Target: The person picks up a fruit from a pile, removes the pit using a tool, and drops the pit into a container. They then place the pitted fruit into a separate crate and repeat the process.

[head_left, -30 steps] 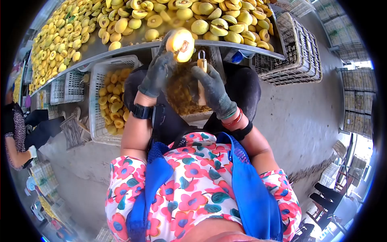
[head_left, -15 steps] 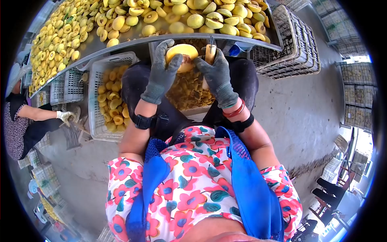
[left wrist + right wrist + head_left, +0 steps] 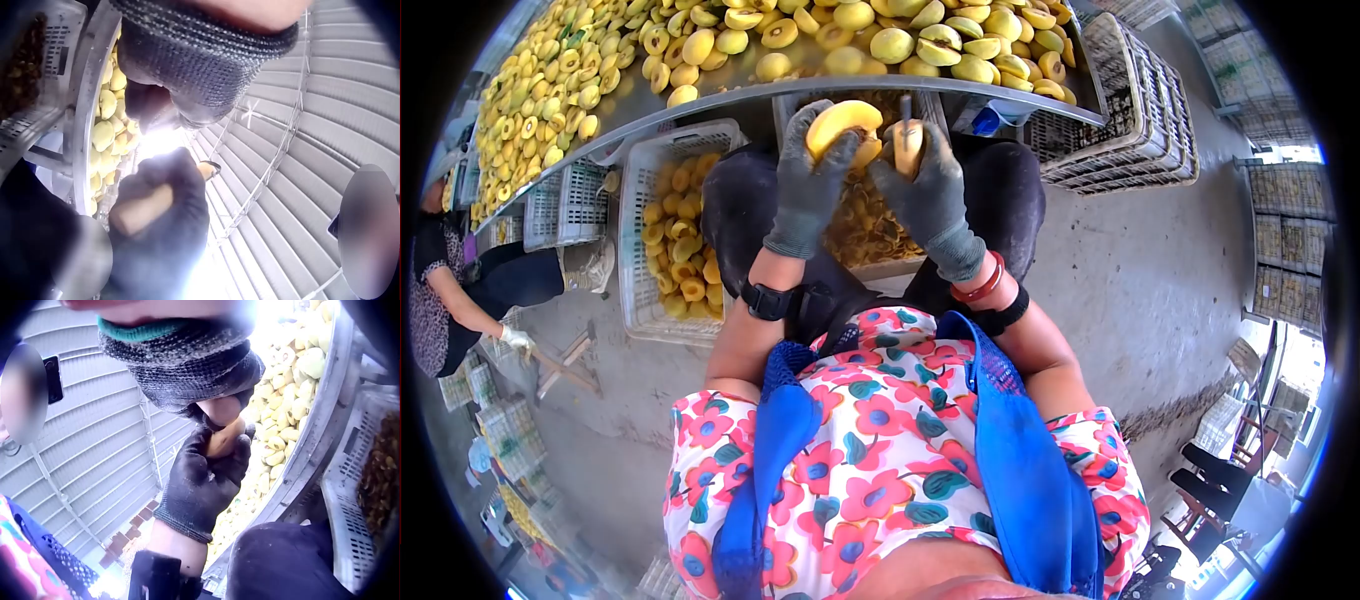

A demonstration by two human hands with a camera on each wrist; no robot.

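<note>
My gloved left hand (image 3: 805,195) holds a halved yellow peach (image 3: 840,122) between thumb and fingers, its cut side turned toward my right hand. In the right wrist view the peach (image 3: 224,440) sits in the left fingertips, right beside the right hand (image 3: 194,375). My gloved right hand (image 3: 930,200) grips a wooden-handled pitting tool (image 3: 908,150). The handle's butt (image 3: 144,209) and a dark metal loop (image 3: 214,167) stick out of the fist in the left wrist view. Both hands are close together over my lap, just before the table edge.
A metal table (image 3: 710,106) piled with peach halves (image 3: 700,48) spans the front. Between my knees stands a crate of brown scraps (image 3: 870,230). A white crate (image 3: 632,290) of pitted halves is at my left, stacked crates (image 3: 1140,130) at right. Another person (image 3: 460,290) handles a wooden stool (image 3: 565,365).
My left hand has lowered the peach and tipped its cut face from the camera toward the right hand. Both hands have drawn together. The person at left has moved along with the stool.
</note>
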